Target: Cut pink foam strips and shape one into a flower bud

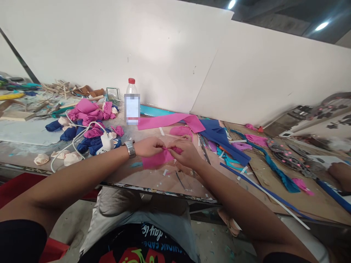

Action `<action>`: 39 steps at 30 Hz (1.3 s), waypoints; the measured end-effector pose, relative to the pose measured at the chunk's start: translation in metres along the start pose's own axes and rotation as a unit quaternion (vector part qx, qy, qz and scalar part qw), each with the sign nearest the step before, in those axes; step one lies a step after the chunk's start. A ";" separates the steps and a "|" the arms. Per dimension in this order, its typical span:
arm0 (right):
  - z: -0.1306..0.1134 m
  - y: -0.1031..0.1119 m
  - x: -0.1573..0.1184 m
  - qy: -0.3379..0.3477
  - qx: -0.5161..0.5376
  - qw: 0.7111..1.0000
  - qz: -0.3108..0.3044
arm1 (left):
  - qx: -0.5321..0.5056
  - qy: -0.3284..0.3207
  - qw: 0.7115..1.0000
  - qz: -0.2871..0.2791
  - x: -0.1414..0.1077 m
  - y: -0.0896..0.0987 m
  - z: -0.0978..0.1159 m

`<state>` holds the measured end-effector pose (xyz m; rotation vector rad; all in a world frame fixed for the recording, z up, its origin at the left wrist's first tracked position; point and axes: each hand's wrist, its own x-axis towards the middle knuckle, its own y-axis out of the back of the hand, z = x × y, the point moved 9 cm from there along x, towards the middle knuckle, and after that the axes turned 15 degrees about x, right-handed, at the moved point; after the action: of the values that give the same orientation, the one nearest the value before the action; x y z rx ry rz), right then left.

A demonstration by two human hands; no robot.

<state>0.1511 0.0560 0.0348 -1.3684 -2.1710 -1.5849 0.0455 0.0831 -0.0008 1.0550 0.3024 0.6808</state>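
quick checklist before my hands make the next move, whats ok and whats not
1. Left hand gripping the pink piece: ok, pinched at the fingertips.
2. Right hand gripping it too: ok, fingertips close beside the left's.
3. Pinched part neat: cannot tell, the fingers largely hide it.
4. Bottle upright with its red cap on: ok.
5. Table by the hands free of scraps: not ok, a white scrap lies just in front.

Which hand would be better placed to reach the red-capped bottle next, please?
Probably the left hand: it is nearer the bottle than the right hand; both hold pink fabric.
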 end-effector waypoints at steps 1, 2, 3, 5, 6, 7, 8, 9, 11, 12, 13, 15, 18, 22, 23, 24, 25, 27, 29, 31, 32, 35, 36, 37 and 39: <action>-0.001 0.000 0.000 0.003 0.001 1.000 0.000 | 0.002 0.007 1.000 -0.001 0.000 -0.001 -0.001; -0.001 0.000 0.000 0.005 0.002 1.000 -0.001 | 0.001 0.013 1.000 -0.001 0.000 -0.001 -0.003; -0.002 0.000 0.000 0.007 0.003 1.000 -0.002 | -0.002 0.015 1.000 -0.002 0.000 -0.001 -0.004; -0.004 0.000 0.000 0.015 0.005 1.000 -0.004 | -0.016 0.005 1.000 -0.001 0.001 -0.001 -0.003; -0.005 0.000 0.000 0.020 0.007 1.000 -0.004 | -0.025 -0.001 1.000 -0.001 0.001 -0.001 -0.002; -0.006 0.000 0.000 0.024 0.009 1.000 -0.005 | -0.032 -0.007 0.999 0.000 0.001 -0.001 -0.001; -0.006 0.000 0.000 0.025 0.009 1.000 -0.007 | -0.038 -0.011 0.999 -0.001 0.002 -0.001 0.000; -0.007 -0.001 0.000 0.024 0.006 1.000 -0.008 | -0.041 -0.012 0.999 -0.002 0.002 -0.001 0.000; -0.007 -0.001 0.000 0.020 -0.004 1.000 -0.009 | -0.041 -0.014 0.999 -0.006 0.002 -0.002 0.001; -0.007 -0.001 0.000 0.017 -0.008 1.000 -0.008 | -0.042 -0.016 0.999 -0.005 0.002 -0.002 0.001; -0.007 -0.001 0.000 0.017 -0.008 1.000 -0.008 | -0.046 -0.016 0.999 -0.004 0.002 -0.001 0.001; -0.008 -0.001 0.001 0.019 0.001 1.000 -0.012 | -0.057 -0.012 0.998 0.003 0.002 0.000 0.000; -0.010 -0.002 0.002 0.026 0.015 0.999 -0.021 | -0.069 -0.003 0.998 0.005 0.003 0.000 -0.004; -0.011 -0.002 0.002 0.039 0.026 0.999 -0.024 | -0.069 0.011 0.997 0.011 0.003 0.001 -0.007; -0.011 -0.002 0.002 0.042 0.025 0.999 -0.023 | -0.071 0.012 0.997 0.013 0.003 0.001 -0.007; -0.010 -0.001 0.001 0.044 0.022 0.999 -0.022 | -0.077 0.009 0.997 0.013 0.003 0.001 -0.005; -0.010 -0.001 0.001 0.044 0.017 0.999 -0.020 | -0.085 0.004 0.996 0.011 0.003 0.001 -0.004; -0.008 -0.001 0.000 0.038 0.003 0.999 -0.017 | -0.092 -0.007 0.996 0.008 0.003 0.001 -0.001; -0.007 0.000 -0.001 0.028 -0.009 0.999 -0.015 | -0.078 0.000 0.997 0.010 0.003 0.001 -0.001; -0.006 0.000 -0.001 0.019 -0.015 1.000 -0.012 | -0.047 0.015 0.999 0.017 0.002 0.001 -0.004; -0.006 0.001 -0.001 0.013 -0.016 1.000 -0.012 | -0.031 0.019 0.999 0.021 0.002 0.002 -0.005; -0.006 0.001 0.000 0.004 -0.018 1.000 -0.011 | -0.002 0.014 1.000 0.026 0.001 0.002 -0.004; -0.006 0.001 0.000 0.003 -0.020 1.000 -0.009 | -0.001 0.011 1.000 0.027 0.001 0.002 -0.004; -0.007 0.002 0.001 0.004 -0.021 1.000 -0.005 | -0.003 0.010 1.000 0.028 0.001 0.002 -0.004; -0.006 0.003 0.001 0.002 -0.021 1.000 0.002 | -0.008 0.011 0.999 0.029 0.001 0.002 -0.004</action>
<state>0.1501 0.0514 0.0401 -1.3784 -2.1424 -1.6409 0.0433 0.0870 -0.0006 1.0439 0.2861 0.7462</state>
